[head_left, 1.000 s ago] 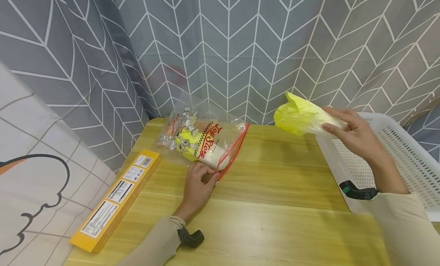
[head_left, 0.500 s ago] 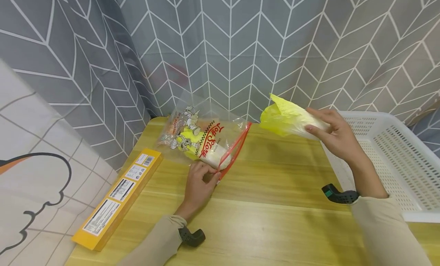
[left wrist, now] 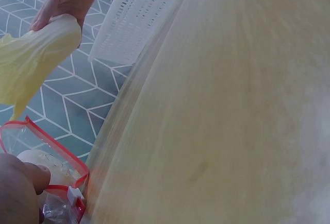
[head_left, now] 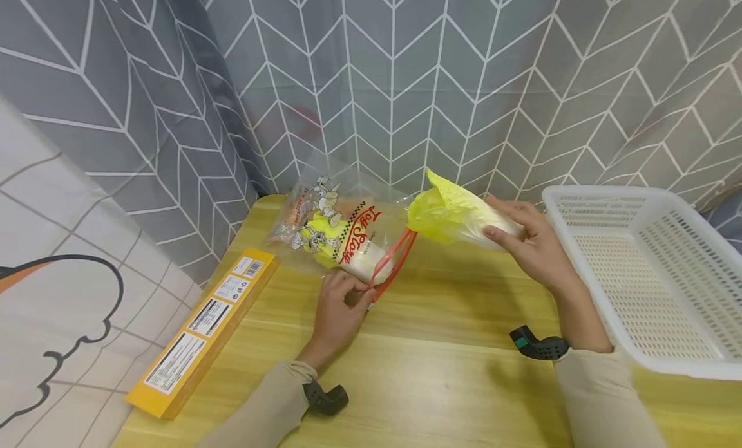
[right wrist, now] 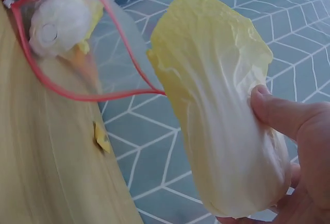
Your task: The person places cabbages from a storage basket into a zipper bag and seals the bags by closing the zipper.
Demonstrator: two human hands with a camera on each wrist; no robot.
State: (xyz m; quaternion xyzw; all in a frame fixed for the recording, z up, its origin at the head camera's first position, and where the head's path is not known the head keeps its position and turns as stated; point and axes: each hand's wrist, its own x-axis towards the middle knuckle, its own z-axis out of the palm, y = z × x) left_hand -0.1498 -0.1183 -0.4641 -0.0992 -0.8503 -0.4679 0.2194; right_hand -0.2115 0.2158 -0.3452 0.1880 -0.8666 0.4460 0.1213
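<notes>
My right hand [head_left: 530, 239] grips a napa cabbage [head_left: 458, 216] by its white base, the yellow leafy end pointing left. That leafy end overlaps the red-edged mouth of a clear zip bag [head_left: 371, 223] in the head view. Printed with "Toy Story" and cartoon figures, the bag lies on the table with another napa cabbage [head_left: 365, 261] inside. My left hand [head_left: 339, 309] pinches the near corner of the bag's red rim. In the right wrist view the bag's mouth [right wrist: 77, 98] gapes in a loop, beside the held cabbage [right wrist: 221, 110].
A white perforated plastic basket [head_left: 643, 242] stands at the right of the wooden table [head_left: 429, 383]. Along the left edge lies a long yellow box [head_left: 199, 332] with white labels. A grey patterned curtain [head_left: 394, 81] hangs behind the table.
My right hand has carried the cabbage leftward from above the basket to the bag's mouth. My left hand keeps its hold on the bag's rim.
</notes>
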